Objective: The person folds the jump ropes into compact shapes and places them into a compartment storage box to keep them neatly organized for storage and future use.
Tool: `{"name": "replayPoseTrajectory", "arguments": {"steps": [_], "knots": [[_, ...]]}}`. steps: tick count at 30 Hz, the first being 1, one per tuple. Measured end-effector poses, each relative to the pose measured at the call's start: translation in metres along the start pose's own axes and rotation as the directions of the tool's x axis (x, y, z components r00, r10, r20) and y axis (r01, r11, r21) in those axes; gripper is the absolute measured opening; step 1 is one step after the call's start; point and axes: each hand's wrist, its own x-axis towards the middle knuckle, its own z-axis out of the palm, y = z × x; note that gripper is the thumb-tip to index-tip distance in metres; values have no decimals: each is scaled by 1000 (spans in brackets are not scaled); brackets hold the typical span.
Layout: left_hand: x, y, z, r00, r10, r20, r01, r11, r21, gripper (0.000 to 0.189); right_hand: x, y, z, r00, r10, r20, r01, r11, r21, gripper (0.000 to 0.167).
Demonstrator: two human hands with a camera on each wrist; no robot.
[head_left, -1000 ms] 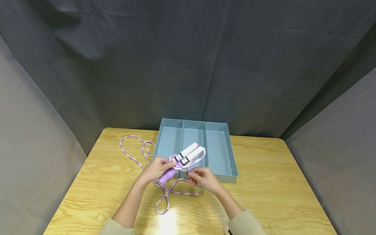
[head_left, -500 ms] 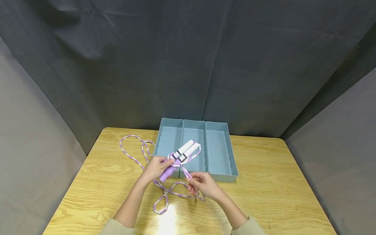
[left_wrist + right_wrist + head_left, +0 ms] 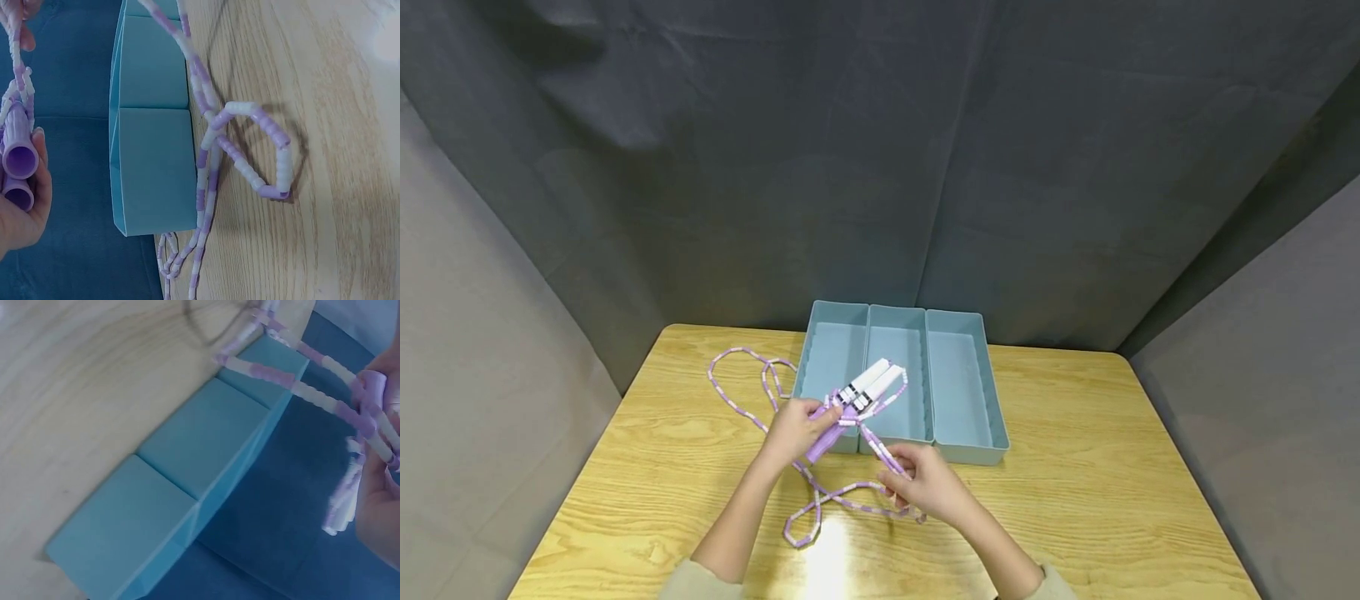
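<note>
My left hand (image 3: 797, 429) grips the two handles (image 3: 871, 383) of a jump rope, side by side, their white ends pointing away and their purple ends toward me. Purple and white beaded rope is looped around them. To the right, my right hand (image 3: 925, 483) pinches a doubled stretch of the rope, which runs taut from the handles. The slack beaded rope (image 3: 281, 165) lies on the table in loops, in front of and left of the hands. In the left wrist view, the hollow purple handle ends (image 3: 20, 161) face the camera.
A blue-grey tray (image 3: 966, 383) with three long compartments stands behind the hands on the wooden table (image 3: 1097, 467). The handles overlap its middle compartment in the head view. A dark curtain (image 3: 820, 167) hangs behind the table, with pale panels (image 3: 475, 375) at both sides.
My right hand has drawn the doubled rope down and away from the handles, lengthening the taut stretch. The handles have shifted slightly left, and the front loop has slid left.
</note>
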Motion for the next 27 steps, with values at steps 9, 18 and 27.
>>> {"name": "replayPoseTrajectory", "arguments": {"steps": [9,18,27], "knots": [[0,0,2,999,-1,-38,4,996,84,39,-4,-17,-2,995,-44,-84,20,964,-265,5],[-2,4,2,998,12,-58,2,973,230,41,-8,-29,0,974,-136,-180,14,833,-553,22],[-4,2,2,999,39,-32,-26,941,337,41,-6,-35,-3,930,-312,-193,78,682,-727,23]]}}
